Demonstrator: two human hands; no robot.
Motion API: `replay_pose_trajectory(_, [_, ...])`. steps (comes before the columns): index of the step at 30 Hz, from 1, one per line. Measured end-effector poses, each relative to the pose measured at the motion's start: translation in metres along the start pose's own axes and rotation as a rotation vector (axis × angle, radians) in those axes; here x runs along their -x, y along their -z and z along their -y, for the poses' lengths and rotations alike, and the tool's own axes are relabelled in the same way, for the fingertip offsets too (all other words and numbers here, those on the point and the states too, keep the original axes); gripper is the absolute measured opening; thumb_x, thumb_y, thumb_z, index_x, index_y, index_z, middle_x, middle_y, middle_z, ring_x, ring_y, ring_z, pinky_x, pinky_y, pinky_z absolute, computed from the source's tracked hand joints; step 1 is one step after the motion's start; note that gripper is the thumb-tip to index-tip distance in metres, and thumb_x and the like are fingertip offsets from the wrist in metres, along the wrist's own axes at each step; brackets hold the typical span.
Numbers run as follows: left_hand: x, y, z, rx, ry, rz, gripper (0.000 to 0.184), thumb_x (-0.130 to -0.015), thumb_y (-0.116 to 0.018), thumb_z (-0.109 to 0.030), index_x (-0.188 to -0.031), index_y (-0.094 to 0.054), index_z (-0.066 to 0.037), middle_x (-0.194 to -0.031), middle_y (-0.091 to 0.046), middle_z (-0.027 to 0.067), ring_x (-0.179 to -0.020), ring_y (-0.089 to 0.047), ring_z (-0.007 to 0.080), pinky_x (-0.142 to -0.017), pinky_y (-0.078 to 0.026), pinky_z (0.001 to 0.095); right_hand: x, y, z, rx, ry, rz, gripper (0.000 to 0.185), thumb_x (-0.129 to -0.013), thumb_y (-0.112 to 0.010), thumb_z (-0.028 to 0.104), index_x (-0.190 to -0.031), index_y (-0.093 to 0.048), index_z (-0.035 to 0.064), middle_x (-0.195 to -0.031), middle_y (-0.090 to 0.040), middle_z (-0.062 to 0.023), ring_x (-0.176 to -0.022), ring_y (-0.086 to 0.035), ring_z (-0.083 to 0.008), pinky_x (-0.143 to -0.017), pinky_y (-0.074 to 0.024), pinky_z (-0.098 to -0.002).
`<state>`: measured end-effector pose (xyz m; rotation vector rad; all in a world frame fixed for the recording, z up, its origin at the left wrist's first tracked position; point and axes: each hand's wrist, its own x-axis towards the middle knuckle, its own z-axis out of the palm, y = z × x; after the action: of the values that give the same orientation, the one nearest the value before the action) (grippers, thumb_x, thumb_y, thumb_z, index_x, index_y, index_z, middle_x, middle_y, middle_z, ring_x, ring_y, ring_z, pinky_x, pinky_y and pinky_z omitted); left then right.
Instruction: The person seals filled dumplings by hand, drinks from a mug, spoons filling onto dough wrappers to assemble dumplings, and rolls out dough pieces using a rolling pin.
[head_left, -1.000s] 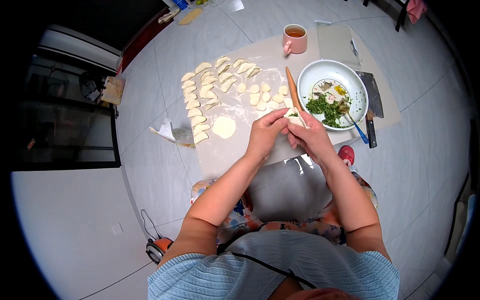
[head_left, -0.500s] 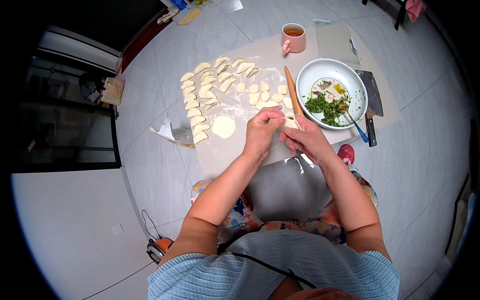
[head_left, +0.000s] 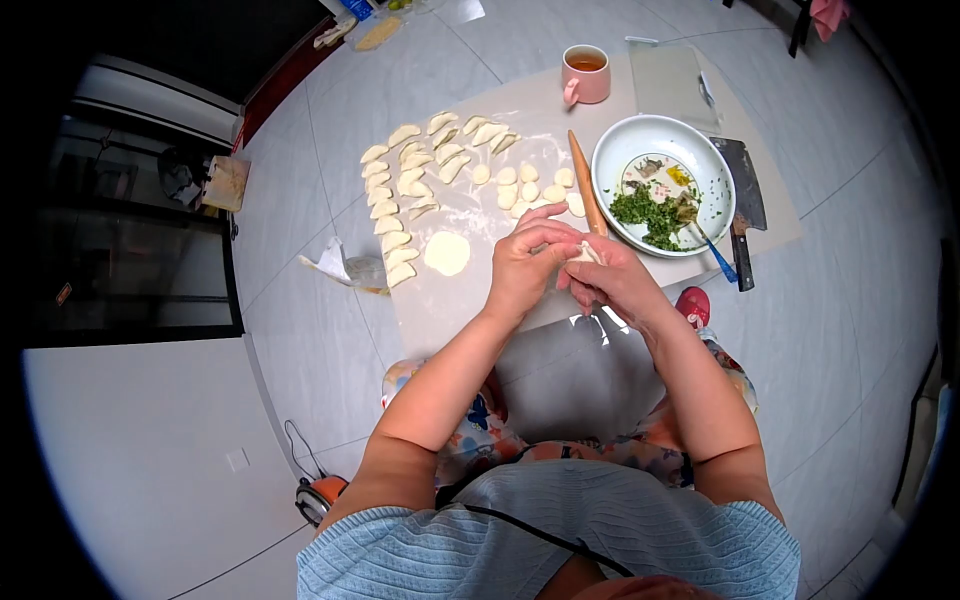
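Above the table's near edge, my left hand (head_left: pixel 530 262) and my right hand (head_left: pixel 612 272) meet around one dumpling (head_left: pixel 586 254). Fingers of both hands press on its dough, and they hide most of it. Just beyond them lie several small dough pieces (head_left: pixel 529 190) and a wooden rolling pin (head_left: pixel 586 180). A flat round wrapper (head_left: pixel 447 254) rests left of my left hand. Several folded dumplings (head_left: pixel 383 209) stand in rows at the table's left. To the right of the hands is a white bowl (head_left: pixel 722 190) with chopped green filling (head_left: pixel 650 215) and a blue-handled spoon (head_left: pixel 716 258).
A cleaver (head_left: pixel 741 195) lies right of the bowl, its handle past the table edge. A pink mug (head_left: pixel 587 78) of brown liquid and a clear glass-like board (head_left: pixel 672 88) are at the back. Flour marks the table (head_left: pixel 450 315). A plastic bag (head_left: pixel 345 265) is beside its left edge.
The fingers have closed further over the dumpling; the green filling seen at its opening is now out of sight. My left fingers have risen slightly. Other things stay where they were.
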<state>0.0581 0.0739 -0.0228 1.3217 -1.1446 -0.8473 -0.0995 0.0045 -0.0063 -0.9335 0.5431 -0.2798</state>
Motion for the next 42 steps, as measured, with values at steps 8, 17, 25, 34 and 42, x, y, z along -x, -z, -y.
replay_pose_trajectory(8, [-0.005,0.004,-0.023,0.022,0.066,0.2,0.011,-0.081,-0.064,0.004,-0.087,-0.073,0.0,-0.12,-0.065,0.0107,-0.132,-0.046,0.0289,-0.107,-0.039,0.04,0.002,0.003,0.001,0.09,0.003,0.037,0.018,-0.09,-0.059,0.008,-0.107,-0.057,0.0015,-0.08,-0.062,-0.0052,-0.057,-0.054,-0.0068,-0.05,-0.048,-0.0221])
replay_pose_trajectory(17, [-0.004,0.005,-0.019,-0.052,-0.022,0.221,0.015,-0.083,-0.062,0.004,-0.092,-0.073,0.001,-0.134,-0.057,0.0155,-0.128,-0.05,0.0278,-0.103,-0.042,0.035,0.002,0.004,0.0,0.046,-0.009,0.06,0.03,-0.09,-0.059,0.008,-0.119,-0.057,0.0007,-0.08,-0.063,-0.0061,-0.057,-0.055,-0.0073,-0.051,-0.0474,-0.0215])
replay_pose_trajectory(25, [-0.003,-0.003,-0.01,0.268,0.228,0.079,0.021,-0.09,-0.057,0.001,-0.108,-0.067,0.003,-0.138,-0.052,0.0168,-0.108,-0.062,0.0205,-0.088,-0.053,0.029,-0.001,0.006,-0.003,0.09,0.047,-0.04,0.041,-0.089,-0.06,0.007,-0.129,-0.052,0.0008,-0.08,-0.064,-0.0063,-0.059,-0.055,-0.0077,-0.052,-0.0472,-0.0221])
replay_pose_trajectory(34, [0.0,-0.011,-0.008,0.54,0.547,-0.052,0.046,-0.092,-0.058,0.002,-0.135,-0.043,0.008,-0.119,-0.06,0.0156,-0.101,-0.064,0.0189,-0.084,-0.057,0.0279,-0.006,0.004,-0.012,0.289,0.356,-0.362,0.037,-0.089,-0.061,0.004,-0.125,-0.057,-0.0037,-0.088,-0.062,-0.0043,-0.066,-0.057,-0.0078,-0.058,-0.0467,-0.0205])
replay_pose_trajectory(42, [0.006,-0.017,-0.005,0.515,0.488,-0.146,0.046,-0.091,-0.06,0.001,-0.134,-0.042,0.009,-0.115,-0.062,0.0162,-0.101,-0.064,0.0196,-0.088,-0.055,0.0279,-0.01,0.001,-0.018,0.786,0.758,-0.584,0.027,-0.082,-0.07,0.004,-0.109,-0.069,0.0005,-0.089,-0.061,-0.0097,-0.077,-0.061,-0.0166,-0.064,-0.0481,-0.0274])
